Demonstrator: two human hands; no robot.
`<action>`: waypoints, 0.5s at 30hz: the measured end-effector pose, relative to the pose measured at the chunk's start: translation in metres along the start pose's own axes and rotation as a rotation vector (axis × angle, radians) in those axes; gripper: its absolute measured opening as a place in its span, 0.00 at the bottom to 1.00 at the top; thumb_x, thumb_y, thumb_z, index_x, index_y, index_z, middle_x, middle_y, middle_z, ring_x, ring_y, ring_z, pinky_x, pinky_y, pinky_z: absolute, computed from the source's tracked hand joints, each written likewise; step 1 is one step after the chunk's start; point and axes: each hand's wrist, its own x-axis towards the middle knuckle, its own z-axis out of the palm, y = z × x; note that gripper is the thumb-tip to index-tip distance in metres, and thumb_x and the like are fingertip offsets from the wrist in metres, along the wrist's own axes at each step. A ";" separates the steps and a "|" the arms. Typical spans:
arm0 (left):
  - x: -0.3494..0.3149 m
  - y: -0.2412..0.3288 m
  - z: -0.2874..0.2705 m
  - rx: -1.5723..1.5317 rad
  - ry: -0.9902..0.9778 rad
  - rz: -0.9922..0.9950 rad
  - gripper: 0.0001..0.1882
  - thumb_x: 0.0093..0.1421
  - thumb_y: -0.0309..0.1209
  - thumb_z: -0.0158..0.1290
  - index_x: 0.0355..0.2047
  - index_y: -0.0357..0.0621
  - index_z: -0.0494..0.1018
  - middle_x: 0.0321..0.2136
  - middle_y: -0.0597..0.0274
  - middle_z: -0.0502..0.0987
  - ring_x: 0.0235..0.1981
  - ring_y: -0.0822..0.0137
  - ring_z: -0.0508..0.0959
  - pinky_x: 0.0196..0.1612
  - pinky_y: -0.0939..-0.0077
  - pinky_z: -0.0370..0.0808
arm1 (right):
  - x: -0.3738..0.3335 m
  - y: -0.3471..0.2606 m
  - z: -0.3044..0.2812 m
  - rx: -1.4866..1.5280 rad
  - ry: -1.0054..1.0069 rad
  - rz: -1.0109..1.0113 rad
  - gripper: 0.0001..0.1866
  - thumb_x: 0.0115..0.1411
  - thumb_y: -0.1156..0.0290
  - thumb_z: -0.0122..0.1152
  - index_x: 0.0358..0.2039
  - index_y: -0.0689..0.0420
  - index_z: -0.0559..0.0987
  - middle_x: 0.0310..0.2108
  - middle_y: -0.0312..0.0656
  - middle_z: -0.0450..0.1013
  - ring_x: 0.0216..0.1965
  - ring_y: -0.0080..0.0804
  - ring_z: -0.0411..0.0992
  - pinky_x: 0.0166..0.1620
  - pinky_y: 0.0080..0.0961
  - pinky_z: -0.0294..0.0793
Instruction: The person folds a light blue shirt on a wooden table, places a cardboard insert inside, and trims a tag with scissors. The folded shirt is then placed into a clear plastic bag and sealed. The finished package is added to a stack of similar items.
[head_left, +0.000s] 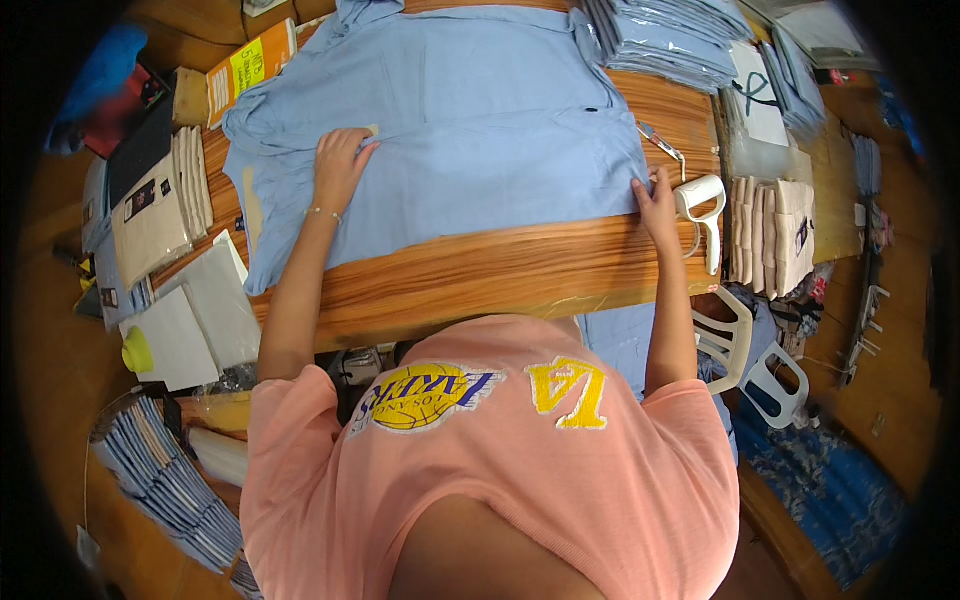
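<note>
A light-blue shirt (480, 150) lies spread across the wood-grain table (480, 260), with a fold line running across its middle. My left hand (343, 165) rests on the shirt's left part, fingers bent and closed on the cloth beside a small beige card edge (374, 131). Another beige card strip (252, 215) shows at the shirt's left side. At the right edge, my right hand (657, 205) pinches the shirt's border between thumb and fingers. Just right of it lies a white hand-held tool (703, 200) with a wide head and a looped handle.
Bagged blue shirts (670, 45) are stacked at the far right. Folded beige garments (770, 235) sit on the right, more beige packs (155, 220) on the left. White sheets (180, 340) lie at the near left. A white plastic chair (725, 335) stands by the table's near right corner.
</note>
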 end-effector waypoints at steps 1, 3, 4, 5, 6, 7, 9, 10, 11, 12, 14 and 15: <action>-0.001 -0.001 -0.001 0.000 -0.001 -0.005 0.10 0.52 0.34 0.58 0.31 0.43 0.74 0.30 0.62 0.76 0.35 0.62 0.73 0.43 0.69 0.66 | 0.003 0.006 -0.002 0.002 -0.018 -0.015 0.13 0.56 0.72 0.59 0.37 0.59 0.65 0.26 0.44 0.67 0.25 0.29 0.61 0.32 0.25 0.65; 0.000 0.000 0.000 0.006 0.015 0.019 0.10 0.52 0.34 0.58 0.31 0.43 0.73 0.30 0.63 0.77 0.35 0.62 0.73 0.43 0.69 0.66 | 0.006 0.022 -0.008 0.034 0.034 -0.062 0.13 0.56 0.74 0.59 0.38 0.58 0.66 0.26 0.41 0.67 0.26 0.28 0.63 0.32 0.26 0.65; 0.000 -0.001 0.001 0.013 0.025 0.030 0.10 0.52 0.34 0.58 0.31 0.43 0.73 0.30 0.63 0.77 0.36 0.62 0.73 0.44 0.69 0.65 | 0.008 0.016 -0.008 0.045 0.034 -0.036 0.14 0.56 0.74 0.60 0.39 0.59 0.65 0.26 0.41 0.67 0.27 0.28 0.64 0.32 0.26 0.65; -0.002 -0.004 -0.001 0.027 0.017 0.020 0.10 0.52 0.34 0.58 0.31 0.43 0.73 0.30 0.63 0.77 0.36 0.62 0.74 0.44 0.69 0.66 | 0.007 0.009 -0.010 -0.057 -0.027 0.119 0.14 0.57 0.72 0.59 0.40 0.59 0.65 0.28 0.46 0.70 0.27 0.34 0.67 0.33 0.29 0.67; -0.002 -0.003 0.000 0.027 0.013 0.017 0.10 0.51 0.34 0.58 0.31 0.43 0.73 0.31 0.63 0.77 0.36 0.62 0.74 0.44 0.69 0.66 | 0.007 0.010 -0.009 -0.096 -0.014 0.087 0.15 0.57 0.72 0.59 0.41 0.59 0.65 0.28 0.48 0.70 0.27 0.37 0.67 0.33 0.31 0.67; -0.001 -0.003 0.000 0.027 0.009 0.015 0.10 0.51 0.34 0.58 0.31 0.43 0.73 0.31 0.63 0.77 0.36 0.62 0.74 0.44 0.69 0.66 | 0.006 0.012 -0.009 -0.136 0.000 0.057 0.15 0.57 0.71 0.59 0.41 0.58 0.65 0.28 0.50 0.70 0.27 0.40 0.68 0.34 0.32 0.67; -0.001 -0.003 0.000 0.026 0.007 0.020 0.10 0.51 0.34 0.58 0.31 0.43 0.73 0.31 0.63 0.77 0.36 0.63 0.74 0.43 0.69 0.66 | 0.005 0.011 -0.008 -0.189 0.028 -0.009 0.15 0.58 0.69 0.58 0.42 0.58 0.65 0.28 0.54 0.70 0.27 0.50 0.69 0.35 0.37 0.68; -0.001 -0.003 0.000 0.026 0.007 0.023 0.10 0.51 0.33 0.58 0.31 0.43 0.73 0.31 0.63 0.77 0.36 0.63 0.74 0.43 0.69 0.66 | 0.004 0.008 -0.008 -0.248 0.013 0.044 0.16 0.58 0.68 0.58 0.44 0.57 0.65 0.30 0.54 0.71 0.30 0.49 0.70 0.36 0.38 0.68; -0.001 -0.004 0.000 0.021 0.010 0.027 0.10 0.51 0.33 0.58 0.31 0.43 0.73 0.31 0.63 0.77 0.36 0.63 0.74 0.43 0.69 0.66 | 0.002 0.006 -0.008 -0.307 -0.001 0.097 0.17 0.57 0.68 0.58 0.45 0.57 0.66 0.33 0.54 0.71 0.32 0.49 0.70 0.37 0.39 0.68; -0.003 -0.005 0.000 0.019 0.016 0.029 0.10 0.51 0.33 0.58 0.31 0.43 0.73 0.31 0.63 0.77 0.36 0.63 0.74 0.43 0.69 0.66 | 0.000 -0.003 -0.007 -0.366 -0.018 0.147 0.18 0.57 0.67 0.58 0.46 0.56 0.66 0.35 0.54 0.71 0.35 0.48 0.71 0.38 0.40 0.68; -0.004 -0.006 0.001 0.016 0.024 0.026 0.10 0.51 0.33 0.58 0.31 0.42 0.73 0.31 0.64 0.77 0.36 0.63 0.74 0.43 0.69 0.66 | -0.006 -0.025 -0.004 -0.555 0.165 -0.020 0.21 0.57 0.65 0.58 0.49 0.54 0.67 0.41 0.53 0.69 0.42 0.47 0.69 0.43 0.42 0.66; -0.004 -0.006 0.001 0.013 0.027 0.022 0.10 0.51 0.33 0.58 0.31 0.42 0.74 0.31 0.64 0.77 0.36 0.63 0.74 0.43 0.69 0.66 | -0.008 -0.034 0.000 -0.649 0.259 -0.103 0.22 0.57 0.64 0.59 0.50 0.53 0.67 0.44 0.53 0.68 0.45 0.46 0.68 0.46 0.44 0.65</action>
